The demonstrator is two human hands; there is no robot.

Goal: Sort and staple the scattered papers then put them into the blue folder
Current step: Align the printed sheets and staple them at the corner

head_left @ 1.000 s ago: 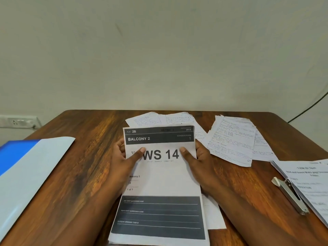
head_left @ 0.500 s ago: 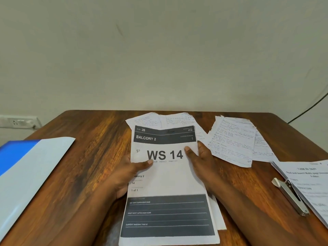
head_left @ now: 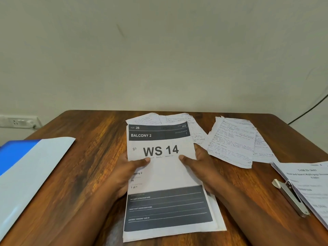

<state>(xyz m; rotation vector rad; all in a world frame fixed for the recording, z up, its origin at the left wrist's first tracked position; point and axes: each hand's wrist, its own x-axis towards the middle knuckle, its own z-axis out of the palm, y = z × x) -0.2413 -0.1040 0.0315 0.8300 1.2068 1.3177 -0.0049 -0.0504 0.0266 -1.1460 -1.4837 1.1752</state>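
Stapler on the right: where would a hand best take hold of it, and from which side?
Grip the stapler across its long metal body, coming from above and its left. It lies flat and free on the table, while its right side abuts the printed sheets.

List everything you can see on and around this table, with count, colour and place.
WS 14 sheet: one, white with dark bands, table centre, atop other sheets
Handwritten papers: two loose piles, white, far centre and far right
Blue folder: one, left edge
Stapler: one, silver, right
Printed task sheets: one stack, white, right edge
Wooden table: one, brown
Wall socket: one, white, far left
Cable: one, black, right wall
Left hand: holds sheet's left edge
Right hand: holds right edge
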